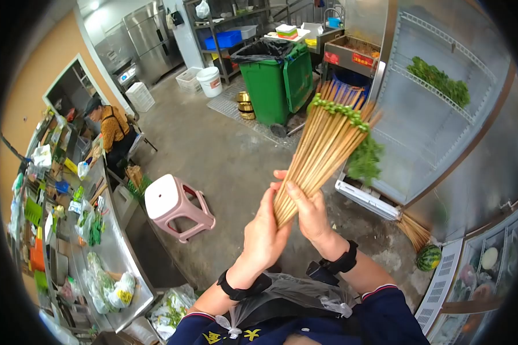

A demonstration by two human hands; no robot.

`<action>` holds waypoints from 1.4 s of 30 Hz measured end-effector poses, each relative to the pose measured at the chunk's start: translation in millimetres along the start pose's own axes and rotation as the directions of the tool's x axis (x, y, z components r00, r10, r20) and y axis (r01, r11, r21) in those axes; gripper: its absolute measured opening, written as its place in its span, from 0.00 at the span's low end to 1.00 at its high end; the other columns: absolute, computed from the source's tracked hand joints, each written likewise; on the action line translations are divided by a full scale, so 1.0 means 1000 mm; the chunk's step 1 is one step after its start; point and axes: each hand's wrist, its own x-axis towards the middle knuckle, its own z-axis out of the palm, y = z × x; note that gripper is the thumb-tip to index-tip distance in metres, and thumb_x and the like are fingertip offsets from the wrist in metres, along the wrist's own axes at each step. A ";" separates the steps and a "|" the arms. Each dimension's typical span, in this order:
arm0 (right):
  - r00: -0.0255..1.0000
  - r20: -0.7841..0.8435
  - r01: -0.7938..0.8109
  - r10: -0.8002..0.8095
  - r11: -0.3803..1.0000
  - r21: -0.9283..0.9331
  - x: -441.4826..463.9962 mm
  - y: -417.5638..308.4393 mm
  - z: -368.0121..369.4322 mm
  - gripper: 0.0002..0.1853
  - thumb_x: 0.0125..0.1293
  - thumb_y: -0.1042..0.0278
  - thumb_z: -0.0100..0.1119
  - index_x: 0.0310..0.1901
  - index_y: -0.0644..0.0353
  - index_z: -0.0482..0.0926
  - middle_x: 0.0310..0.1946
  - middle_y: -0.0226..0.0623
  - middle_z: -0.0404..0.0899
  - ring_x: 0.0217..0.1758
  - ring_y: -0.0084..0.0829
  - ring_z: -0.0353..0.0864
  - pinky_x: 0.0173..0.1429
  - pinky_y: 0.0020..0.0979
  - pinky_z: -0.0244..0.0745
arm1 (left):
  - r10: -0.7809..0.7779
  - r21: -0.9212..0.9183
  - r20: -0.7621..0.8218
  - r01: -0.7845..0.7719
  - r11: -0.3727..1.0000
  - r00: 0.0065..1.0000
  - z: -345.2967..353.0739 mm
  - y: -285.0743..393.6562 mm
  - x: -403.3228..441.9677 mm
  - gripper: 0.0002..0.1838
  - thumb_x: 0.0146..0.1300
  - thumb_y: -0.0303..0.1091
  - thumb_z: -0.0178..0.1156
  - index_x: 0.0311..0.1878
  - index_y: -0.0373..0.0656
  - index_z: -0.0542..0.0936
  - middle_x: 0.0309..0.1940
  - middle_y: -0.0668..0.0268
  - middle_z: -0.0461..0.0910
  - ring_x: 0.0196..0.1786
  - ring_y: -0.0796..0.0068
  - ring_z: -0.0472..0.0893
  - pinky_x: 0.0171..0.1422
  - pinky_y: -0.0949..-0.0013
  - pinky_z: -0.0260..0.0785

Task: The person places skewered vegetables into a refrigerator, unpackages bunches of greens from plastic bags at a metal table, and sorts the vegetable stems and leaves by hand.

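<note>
both hands closing round the lower ends of a bundle of sticks, left hand [263, 233] and right hand [313, 219] pressing from either side. sticks [322, 149] fanning up and away from the grip, gathered together; green pieces [341, 112] already sitting in a band near the far tips, lower lengths showing bare. how many are lacking greens, i cannot tell. left of the grip, a stool [162, 196] standing on concrete floor [236, 155], steel table [128, 244] beyond; ahead, a green bin [265, 83]; further left, a person [114, 131] sitting.
</note>
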 end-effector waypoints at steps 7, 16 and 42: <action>0.926 -0.135 -0.302 0.352 0.907 0.293 0.149 0.074 -0.015 0.14 0.64 0.69 0.48 0.50 0.65 0.67 0.43 0.42 0.76 0.45 0.31 0.76 0.48 0.30 0.74 | -0.194 -0.213 0.161 0.226 0.951 0.968 0.017 -0.123 0.113 0.24 0.50 0.28 0.60 0.51 0.39 0.66 0.39 0.54 0.75 0.40 0.58 0.78 0.42 0.64 0.69; 0.942 -0.281 -0.253 0.185 0.940 -0.230 0.248 0.132 -0.096 0.13 0.62 0.62 0.52 0.41 0.64 0.75 0.33 0.34 0.78 0.35 0.22 0.77 0.37 0.24 0.73 | -0.129 0.175 0.210 0.093 0.980 0.969 0.080 -0.148 0.258 0.23 0.52 0.30 0.55 0.53 0.42 0.65 0.43 0.51 0.74 0.44 0.51 0.75 0.46 0.58 0.68; 0.186 -0.692 -0.327 -0.697 0.620 -0.713 0.427 -0.043 -0.349 0.49 0.48 0.73 0.60 0.65 0.61 0.33 0.27 0.41 0.72 0.29 0.40 0.76 0.36 0.36 0.70 | 0.553 0.219 0.044 -0.548 0.807 0.832 0.167 -0.228 0.541 0.15 0.50 0.27 0.55 0.44 0.37 0.72 0.26 0.57 0.71 0.28 0.56 0.70 0.32 0.60 0.63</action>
